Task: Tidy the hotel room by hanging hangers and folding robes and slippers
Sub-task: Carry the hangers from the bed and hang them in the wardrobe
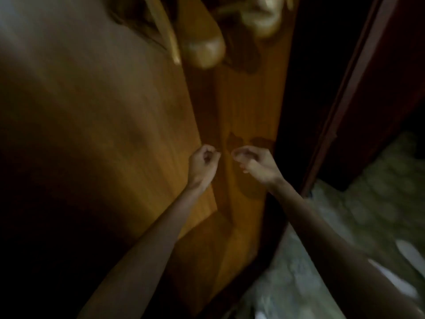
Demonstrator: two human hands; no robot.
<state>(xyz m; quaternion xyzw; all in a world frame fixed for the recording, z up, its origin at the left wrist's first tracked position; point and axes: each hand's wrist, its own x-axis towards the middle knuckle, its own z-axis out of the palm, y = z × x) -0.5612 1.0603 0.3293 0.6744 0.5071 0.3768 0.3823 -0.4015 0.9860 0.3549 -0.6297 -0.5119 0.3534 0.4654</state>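
Observation:
The frame is dim and blurred. Wooden hangers point(204, 40) hang at the top, inside a wooden wardrobe point(110, 125); a second hanger end point(264, 17) shows to the right. Well below them, my left hand point(203, 164) is curled into a loose fist in front of the wardrobe's back panel. My right hand point(255, 162) is close beside it, fingers curled, a small gap between the two. I see nothing in either hand. No robe is in view.
A dark wooden door or frame point(354, 88) stands at the right. Patterned greenish carpet point(358, 215) covers the floor at lower right, with white shapes point(409, 252), perhaps slippers, near the right edge.

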